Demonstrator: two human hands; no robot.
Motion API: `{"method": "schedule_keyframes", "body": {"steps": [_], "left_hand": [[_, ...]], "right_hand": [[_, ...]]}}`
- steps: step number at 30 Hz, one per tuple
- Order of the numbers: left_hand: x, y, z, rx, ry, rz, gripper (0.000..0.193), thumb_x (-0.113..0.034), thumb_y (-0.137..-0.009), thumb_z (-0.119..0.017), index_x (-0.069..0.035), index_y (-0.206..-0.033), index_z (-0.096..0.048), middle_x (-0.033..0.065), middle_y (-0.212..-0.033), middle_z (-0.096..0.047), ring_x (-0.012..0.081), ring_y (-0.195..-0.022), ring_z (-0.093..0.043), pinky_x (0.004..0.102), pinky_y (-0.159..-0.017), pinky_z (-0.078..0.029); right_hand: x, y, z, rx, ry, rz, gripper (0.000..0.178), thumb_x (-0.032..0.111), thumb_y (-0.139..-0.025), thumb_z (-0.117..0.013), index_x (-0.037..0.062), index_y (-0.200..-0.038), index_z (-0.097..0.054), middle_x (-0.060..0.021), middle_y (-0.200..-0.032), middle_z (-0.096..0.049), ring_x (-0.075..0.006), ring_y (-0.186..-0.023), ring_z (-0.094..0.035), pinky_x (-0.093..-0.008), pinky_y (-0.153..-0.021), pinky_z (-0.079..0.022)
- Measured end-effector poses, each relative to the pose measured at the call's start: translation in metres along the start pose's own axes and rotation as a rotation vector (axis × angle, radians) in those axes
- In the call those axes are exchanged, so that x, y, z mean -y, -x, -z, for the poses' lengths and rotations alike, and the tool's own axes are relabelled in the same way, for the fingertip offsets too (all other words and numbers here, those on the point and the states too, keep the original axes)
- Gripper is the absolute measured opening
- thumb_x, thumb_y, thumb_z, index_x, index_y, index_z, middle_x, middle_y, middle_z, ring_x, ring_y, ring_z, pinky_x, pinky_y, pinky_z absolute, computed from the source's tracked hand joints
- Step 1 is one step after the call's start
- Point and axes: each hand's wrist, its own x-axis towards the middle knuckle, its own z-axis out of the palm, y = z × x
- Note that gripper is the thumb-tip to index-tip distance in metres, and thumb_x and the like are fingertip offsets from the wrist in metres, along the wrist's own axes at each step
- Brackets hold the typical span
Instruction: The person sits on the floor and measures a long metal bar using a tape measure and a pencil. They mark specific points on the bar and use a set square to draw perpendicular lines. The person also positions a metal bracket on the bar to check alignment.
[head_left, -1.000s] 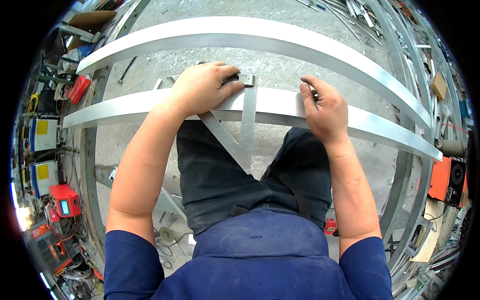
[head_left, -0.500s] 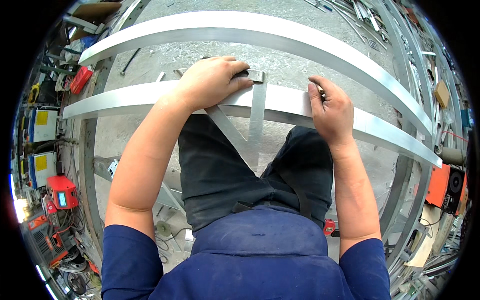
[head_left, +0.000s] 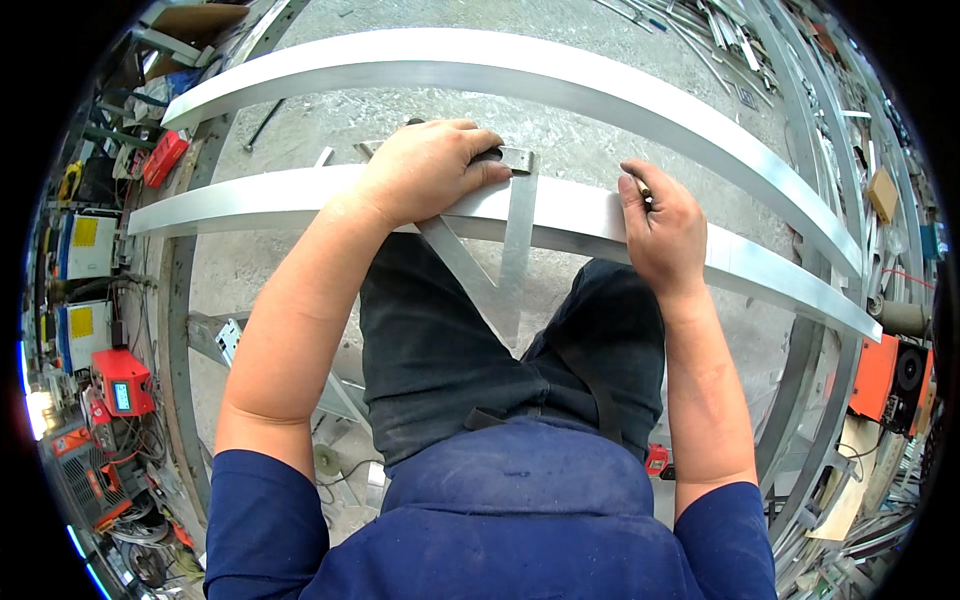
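Observation:
A silvery metal bar (head_left: 580, 208) runs crosswise in front of me, above my thighs. Across it lies a flat metal triangle square (head_left: 517, 225), its point hanging over the near side toward my lap. My left hand (head_left: 440, 172) is closed over the square's far edge, pressing it against the bar and hiding part of it. To the right, my right hand (head_left: 668, 235) rests at the same bar, apart from the square. A thin brown pencil-like stick (head_left: 642, 188) pokes out from its curled fingers; most of it is hidden.
Beyond lies a second metal bar (head_left: 480, 58), roughly parallel. Both rest on side rails (head_left: 175, 290). On the left stand red machines (head_left: 124, 383) and cables; on the right, an orange-and-black box (head_left: 890, 378) and a wood block (head_left: 882, 194). Metal offcuts (head_left: 725, 35) litter the far floor.
The whole view has shifted very slightly. Both hands keep their grips, and the square stays across the near bar.

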Motion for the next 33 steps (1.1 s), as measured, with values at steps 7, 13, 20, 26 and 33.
{"method": "schedule_keyframes", "body": {"steps": [7, 13, 20, 26, 33], "left_hand": [[0.003, 0.003, -0.002, -0.059, -0.023, -0.085, 0.047, -0.043, -0.103, -0.064, -0.005, -0.129, -0.070, 0.0165, -0.117, -0.073, 0.0364, -0.111, -0.069, 0.0453, -0.100, -0.054], [-0.007, 0.008, 0.000, -0.062, -0.098, -0.065, 0.074, -0.064, -0.087, -0.075, -0.004, -0.129, -0.070, 0.0141, -0.117, -0.073, 0.0348, -0.110, -0.069, 0.0451, -0.101, -0.052], [-0.003, 0.006, 0.004, -0.019, -0.039, -0.065, 0.080, -0.071, -0.084, -0.074, -0.003, -0.125, -0.071, 0.0151, -0.115, -0.073, 0.0354, -0.110, -0.070, 0.0456, -0.099, -0.053], [-0.003, 0.005, 0.004, -0.042, -0.032, -0.071, 0.080, -0.072, -0.083, -0.075, -0.003, -0.122, -0.073, 0.0149, -0.113, -0.073, 0.0345, -0.108, -0.071, 0.0448, -0.098, -0.055], [-0.006, 0.004, 0.004, -0.016, -0.038, -0.029, 0.080, -0.072, -0.082, -0.076, -0.004, -0.123, -0.072, 0.0139, -0.117, -0.073, 0.0338, -0.111, -0.070, 0.0438, -0.099, -0.055]], "right_hand": [[0.001, -0.001, 0.000, -0.020, -0.009, 0.023, 0.018, 0.020, -0.099, -0.070, 0.0060, -0.108, -0.075, -0.0135, -0.092, -0.074, -0.0350, -0.085, -0.070, -0.0443, -0.078, -0.055], [-0.001, -0.001, 0.007, -0.058, -0.103, 0.074, 0.017, 0.018, -0.098, -0.072, 0.0039, -0.106, -0.075, -0.0136, -0.092, -0.074, -0.0330, -0.083, -0.070, -0.0410, -0.078, -0.055], [0.045, 0.006, 0.007, 0.025, -0.662, -0.243, 0.018, 0.009, -0.100, -0.067, -0.0022, -0.112, -0.072, -0.0128, -0.099, -0.077, -0.0173, -0.095, -0.072, -0.0302, -0.086, -0.054], [0.053, 0.010, -0.015, 0.089, -0.502, -0.119, 0.017, 0.008, -0.097, -0.069, -0.0011, -0.110, -0.075, -0.0165, -0.099, -0.077, -0.0242, -0.087, -0.075, -0.0340, -0.074, -0.058], [0.058, 0.008, -0.014, 0.076, -0.371, 0.006, 0.016, 0.007, -0.094, -0.071, 0.0008, -0.108, -0.075, -0.0168, -0.096, -0.075, -0.0346, -0.088, -0.071, -0.0410, -0.080, -0.056]]}}
